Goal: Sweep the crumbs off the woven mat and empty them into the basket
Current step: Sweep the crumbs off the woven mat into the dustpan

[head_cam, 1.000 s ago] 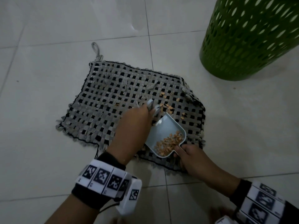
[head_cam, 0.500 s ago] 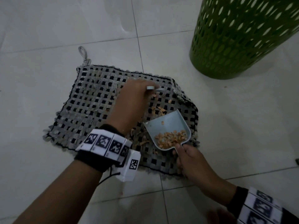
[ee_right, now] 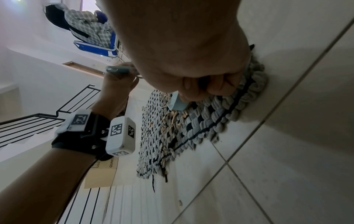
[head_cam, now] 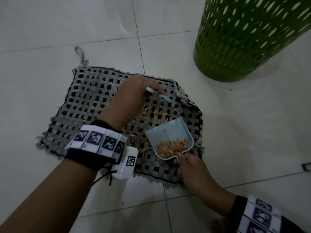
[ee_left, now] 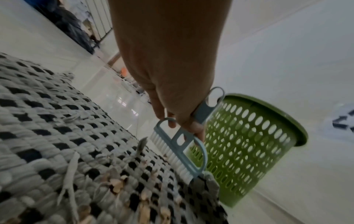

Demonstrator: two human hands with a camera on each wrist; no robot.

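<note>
A grey-and-black woven mat [head_cam: 94, 101] [ee_left: 47, 121] [ee_right: 201, 125] lies on the tiled floor. My left hand [head_cam: 134, 91] [ee_left: 172, 94] grips a small light-blue brush [head_cam: 161, 95] [ee_left: 180, 145] over the mat's far right part, bristles just above the weave. My right hand [head_cam: 190, 167] [ee_right: 203, 84] holds the handle of a light-blue dustpan [head_cam: 170, 137] [ee_right: 177, 103] resting on the mat, with a heap of tan crumbs [head_cam: 171, 147] at its back. Loose crumbs [head_cam: 158, 115] [ee_left: 114, 183] lie between brush and pan. The green perforated basket [head_cam: 249, 36] [ee_left: 245, 142] stands right of the mat's far corner.
Pale floor tiles [head_cam: 50, 39] surround the mat. A cardboard box [ee_right: 101, 175], black railings [ee_right: 28, 125] and a blue chair with clothes [ee_right: 95, 45] show in the right wrist view. A dark object [head_cam: 306, 166] sits at the right edge.
My left hand has carried the brush from the dustpan's mouth away to the far side of the loose crumbs. The dustpan has stayed in my right hand with its heap of crumbs.
</note>
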